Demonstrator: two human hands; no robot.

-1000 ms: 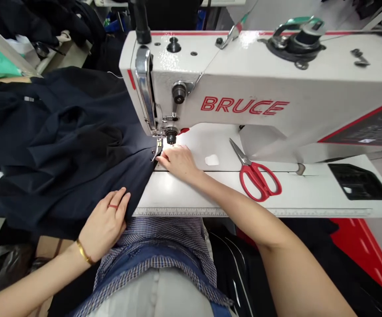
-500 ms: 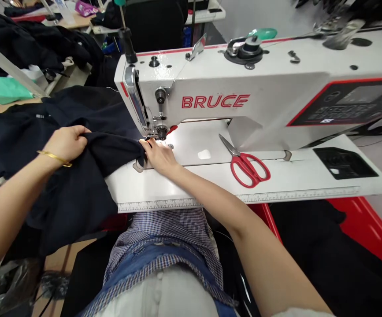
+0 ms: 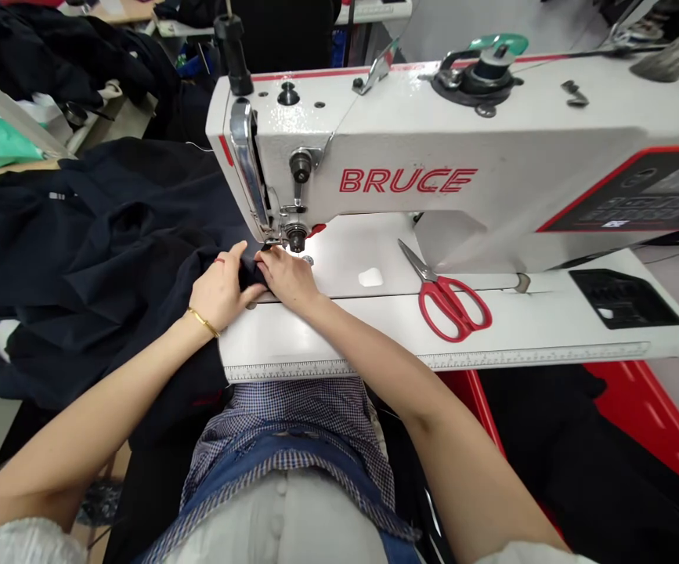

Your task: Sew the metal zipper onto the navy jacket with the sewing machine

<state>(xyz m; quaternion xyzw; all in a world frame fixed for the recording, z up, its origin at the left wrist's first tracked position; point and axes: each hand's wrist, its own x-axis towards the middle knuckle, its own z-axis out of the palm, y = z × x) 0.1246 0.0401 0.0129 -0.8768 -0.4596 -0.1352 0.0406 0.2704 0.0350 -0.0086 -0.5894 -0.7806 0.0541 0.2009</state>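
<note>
From where I'm standing, the person is working at a white sewing machine (image 3: 409,125), and a big heap of dark cloth (image 3: 81,251) is spreading over the left side, its gathered end lying just in front of the needle area. The left hand (image 3: 218,294) is grasping that end between thumb and fingers; the right hand (image 3: 289,278), just beside it, is pinching the cloth's right edge, though some fingertips are hidden. I'd judge they are arranging the cloth by the machine's foot, and the next move would call for keeping the layers flat and the fingers clear of the needle.

On the right, a black tray (image 3: 626,298) let into the bench (image 3: 304,333) is holding a small white piece (image 3: 605,313). Below, on the near right, a red bin (image 3: 638,403) is holding more dark fabric (image 3: 562,439). Red-handled scissors (image 3: 455,308) are lying on the bench, well apart from both hands.
</note>
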